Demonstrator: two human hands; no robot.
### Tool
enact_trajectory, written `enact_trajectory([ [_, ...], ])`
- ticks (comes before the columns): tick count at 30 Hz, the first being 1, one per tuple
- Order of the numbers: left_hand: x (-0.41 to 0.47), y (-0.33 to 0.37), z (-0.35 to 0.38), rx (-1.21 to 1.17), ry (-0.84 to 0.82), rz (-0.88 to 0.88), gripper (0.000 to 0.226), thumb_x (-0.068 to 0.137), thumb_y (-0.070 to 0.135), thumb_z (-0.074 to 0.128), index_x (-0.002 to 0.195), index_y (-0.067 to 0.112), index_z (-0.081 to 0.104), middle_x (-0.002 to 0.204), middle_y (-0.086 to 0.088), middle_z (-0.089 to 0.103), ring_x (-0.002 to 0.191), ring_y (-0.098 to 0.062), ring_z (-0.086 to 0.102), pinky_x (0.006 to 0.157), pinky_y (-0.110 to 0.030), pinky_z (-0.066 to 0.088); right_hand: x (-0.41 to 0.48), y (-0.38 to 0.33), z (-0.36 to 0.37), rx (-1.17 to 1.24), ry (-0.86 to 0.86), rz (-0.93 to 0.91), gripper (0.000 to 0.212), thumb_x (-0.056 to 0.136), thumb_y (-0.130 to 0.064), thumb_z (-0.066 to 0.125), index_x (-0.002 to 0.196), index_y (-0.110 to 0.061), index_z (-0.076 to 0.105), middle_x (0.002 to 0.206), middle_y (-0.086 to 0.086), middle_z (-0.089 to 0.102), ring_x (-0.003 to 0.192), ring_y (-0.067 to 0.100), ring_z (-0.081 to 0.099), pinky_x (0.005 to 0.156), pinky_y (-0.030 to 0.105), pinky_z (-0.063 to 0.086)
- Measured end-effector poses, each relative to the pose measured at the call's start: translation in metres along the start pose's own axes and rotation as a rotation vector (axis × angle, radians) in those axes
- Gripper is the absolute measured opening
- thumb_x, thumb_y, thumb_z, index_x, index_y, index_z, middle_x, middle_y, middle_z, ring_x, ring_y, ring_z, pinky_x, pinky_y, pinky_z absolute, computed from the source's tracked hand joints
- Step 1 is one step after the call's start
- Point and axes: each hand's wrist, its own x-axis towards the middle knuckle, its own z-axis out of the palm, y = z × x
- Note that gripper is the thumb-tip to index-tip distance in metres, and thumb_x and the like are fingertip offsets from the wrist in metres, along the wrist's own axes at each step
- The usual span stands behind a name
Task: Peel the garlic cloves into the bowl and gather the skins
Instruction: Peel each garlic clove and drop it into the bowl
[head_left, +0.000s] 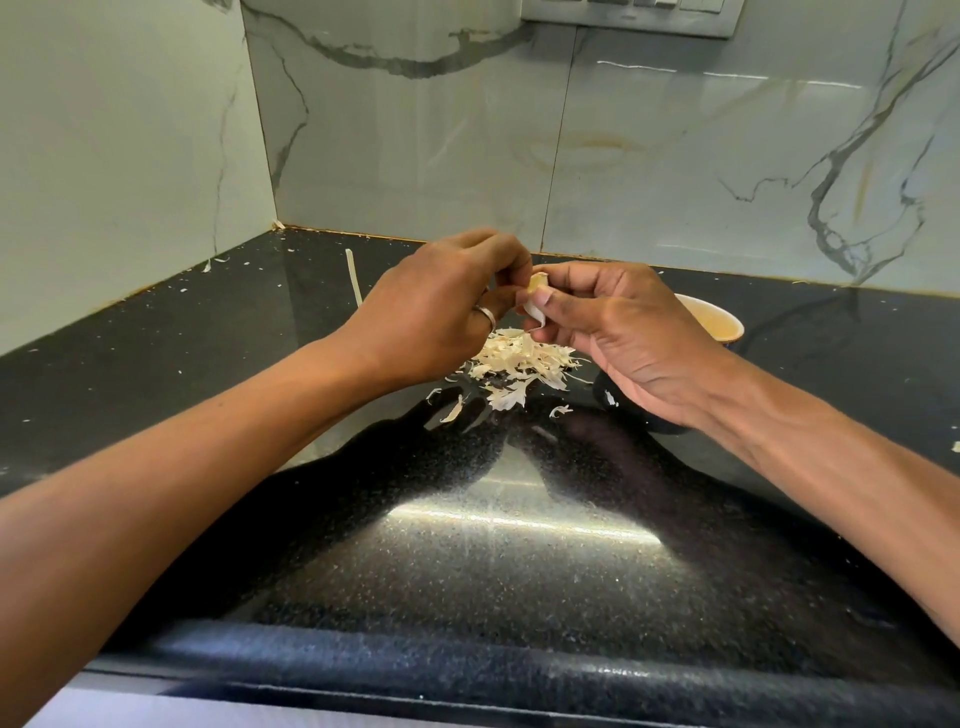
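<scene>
This is a home kitchen: a black speckled stone desk (493, 571) below the right hand (623, 338), marble-look wall tiles (415, 156) behind it, a switch plate (628, 15) above.

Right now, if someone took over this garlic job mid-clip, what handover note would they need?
The left hand pinches one end of the garlic clove with its fingers.
The right hand grips the same clove, thumb on a strip of skin that hangs loose.
The skins pile lies on the countertop under the hands, with stray bits around it.
The bowl sits behind the right hand; its contents are hidden.
Done: many skins are off.
Left: finish this clove, drop it in the bowl, gather the strays.
</scene>
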Motion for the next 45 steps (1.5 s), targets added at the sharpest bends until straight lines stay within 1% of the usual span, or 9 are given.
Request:
enact_trajectory([
  [4, 0.000, 0.001, 0.000, -0.010, -0.010, 0.002, 0.012, 0.097, 0.015, 0.062, 0.107, 0.021, 0.060, 0.101, 0.014, 0.055, 0.079, -0.015, 0.059, 0.069, -0.047, 0.055, 0.002, -0.003, -0.002, 0.104, 0.028, 0.040, 0.020, 0.096, 0.000, 0.060, 0.114, 0.002, 0.069, 0.092, 0.008, 0.075, 0.081, 0.013, 0.066, 0.073, 0.021, 0.057],
  [14, -0.001, 0.004, -0.003, 0.027, -0.020, -0.030, 0.004, 0.099, 0.020, 0.060, 0.103, 0.019, 0.058, 0.099, 0.009, 0.056, 0.080, -0.019, 0.058, 0.071, -0.048, 0.054, 0.004, -0.008, -0.010, 0.201, 0.108, 0.057, 0.024, 0.095, 0.002, 0.061, 0.119, 0.002, 0.067, 0.105, 0.020, 0.069, 0.083, 0.017, 0.069, 0.072, 0.025, 0.058],
  [20, -0.001, 0.007, -0.007, 0.049, 0.057, -0.075, 0.024, 0.091, 0.041, 0.070, 0.089, 0.018, 0.065, 0.084, 0.008, 0.063, 0.075, -0.014, 0.062, 0.068, -0.042, 0.056, 0.003, -0.008, -0.008, 0.197, 0.100, 0.069, 0.024, 0.093, 0.000, 0.064, 0.117, 0.001, 0.068, 0.111, 0.026, 0.071, 0.093, 0.025, 0.068, 0.073, 0.025, 0.059],
  [24, -0.001, 0.007, -0.006, 0.036, 0.037, -0.132, 0.013, 0.090, 0.024, 0.073, 0.102, 0.019, 0.073, 0.086, 0.012, 0.066, 0.076, -0.014, 0.067, 0.073, -0.041, 0.059, 0.003, -0.008, -0.008, 0.197, 0.112, 0.050, 0.026, 0.089, -0.002, 0.069, 0.115, -0.001, 0.070, 0.105, 0.019, 0.071, 0.094, 0.025, 0.065, 0.074, 0.026, 0.059],
  [28, 0.000, 0.014, -0.005, -0.067, 0.044, -0.240, 0.014, 0.092, 0.021, 0.068, 0.104, 0.022, 0.077, 0.084, 0.013, 0.072, 0.074, 0.001, 0.066, 0.074, -0.026, 0.055, 0.003, -0.007, -0.009, 0.137, 0.143, 0.026, 0.025, 0.086, -0.005, 0.074, 0.110, -0.011, 0.073, 0.103, 0.007, 0.076, 0.090, 0.014, 0.067, 0.068, 0.022, 0.053],
  [32, 0.000, 0.019, -0.002, -0.190, -0.011, -0.360, 0.010, 0.094, 0.028, 0.069, 0.097, 0.025, 0.078, 0.073, 0.021, 0.068, 0.065, 0.007, 0.062, 0.065, -0.013, 0.050, 0.003, -0.007, -0.006, 0.156, 0.146, -0.009, 0.033, 0.075, -0.007, 0.078, 0.107, -0.007, 0.072, 0.101, 0.012, 0.076, 0.087, 0.017, 0.067, 0.069, 0.022, 0.055],
  [37, 0.001, 0.021, -0.002, -0.260, -0.013, -0.453, 0.010, 0.094, 0.028, 0.069, 0.092, 0.022, 0.077, 0.074, 0.011, 0.071, 0.077, -0.012, 0.070, 0.079, -0.039, 0.061, 0.001, -0.007, -0.003, 0.089, 0.149, -0.027, 0.028, 0.081, 0.005, 0.076, 0.107, -0.004, 0.070, 0.109, 0.020, 0.075, 0.093, 0.023, 0.069, 0.077, 0.026, 0.059],
  [41, 0.001, 0.022, -0.002, -0.213, 0.018, -0.465, 0.009, 0.091, 0.026, 0.069, 0.090, 0.021, 0.077, 0.073, 0.009, 0.069, 0.073, -0.013, 0.067, 0.076, -0.040, 0.060, 0.000, -0.006, -0.003, -0.037, 0.156, -0.038, 0.028, 0.081, 0.006, 0.078, 0.104, -0.006, 0.070, 0.108, 0.023, 0.074, 0.093, 0.028, 0.070, 0.089, 0.041, 0.059],
  [45, 0.000, 0.023, -0.005, -0.168, 0.065, -0.450, 0.011, 0.089, 0.029, 0.071, 0.088, 0.021, 0.078, 0.069, 0.010, 0.069, 0.062, -0.007, 0.063, 0.072, -0.037, 0.059, 0.000, -0.006, 0.001, -0.042, 0.139, -0.045, 0.025, 0.083, 0.002, 0.078, 0.106, -0.001, 0.070, 0.110, 0.028, 0.071, 0.092, 0.026, 0.070, 0.085, 0.036, 0.061],
])
